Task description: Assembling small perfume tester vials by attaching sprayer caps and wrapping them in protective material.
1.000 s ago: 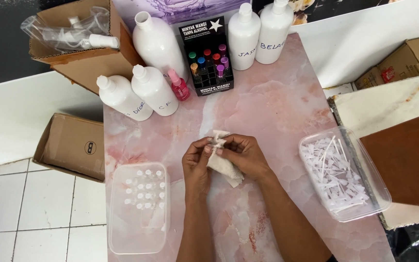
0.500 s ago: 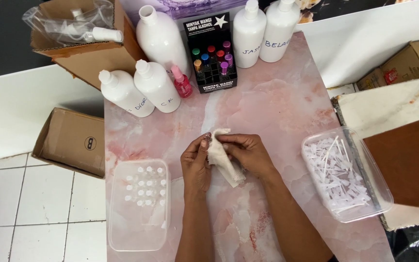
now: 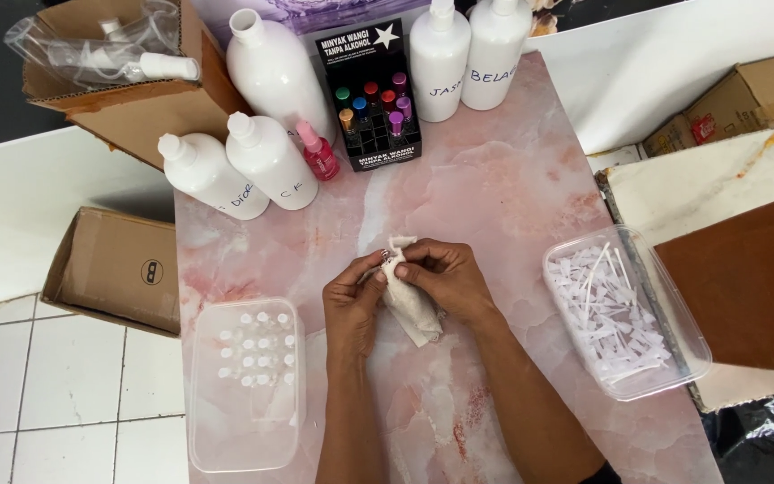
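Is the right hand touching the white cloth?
Touching. The head view shows the right hand with its fingers curled over the top of the white cloth, no gap between them.

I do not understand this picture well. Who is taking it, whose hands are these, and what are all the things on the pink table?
There is no machine here. A person wears a camera on the head, so this single picture looks down at that person's own two bare hands.

The left hand and the right hand together hold a crumpled off-white cloth over the pink marble table.

At the far edge stand several white bottles, a small pink spray bottle and a black display box with small coloured vials. On the left is a clear tub of small white-capped bottles. On the right, a clear tub holds many thin white plastic parts. Cardboard boxes sit around the table.
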